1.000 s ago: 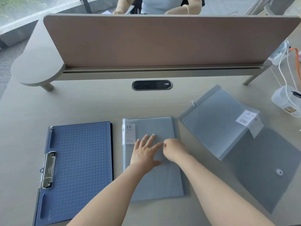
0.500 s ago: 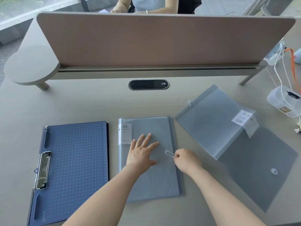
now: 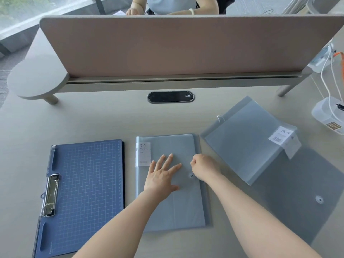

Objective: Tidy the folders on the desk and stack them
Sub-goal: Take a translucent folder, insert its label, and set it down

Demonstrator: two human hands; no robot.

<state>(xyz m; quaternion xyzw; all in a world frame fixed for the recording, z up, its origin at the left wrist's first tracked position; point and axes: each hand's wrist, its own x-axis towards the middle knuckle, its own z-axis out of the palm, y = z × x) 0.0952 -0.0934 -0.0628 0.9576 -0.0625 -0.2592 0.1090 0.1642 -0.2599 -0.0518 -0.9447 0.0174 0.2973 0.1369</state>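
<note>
A grey-blue display folder (image 3: 175, 207) with a "20 pockets" label lies in the middle of the desk (image 3: 111, 120). My left hand (image 3: 163, 174) rests flat on its cover, fingers spread. My right hand (image 3: 204, 167) sits curled at the folder's right edge, pinching a small metal paper clip (image 3: 191, 175). A blue clipboard folder (image 3: 87, 192) lies to the left, apart from the others. To the right, a translucent folder (image 3: 245, 144) with an "A4" sticker lies at an angle. It overlaps a grey snap-button envelope (image 3: 305, 202).
A brown divider panel (image 3: 186, 45) on a raised shelf closes off the back, with a black cable port (image 3: 170, 97) below it. A clear plastic box (image 3: 327, 116) with white and orange cables stands at the far right. Another person sits behind the panel.
My right hand drew back to the right with the paper clip, then moved forward and left again along the folder's edge. My left hand stayed flat on the cover.
</note>
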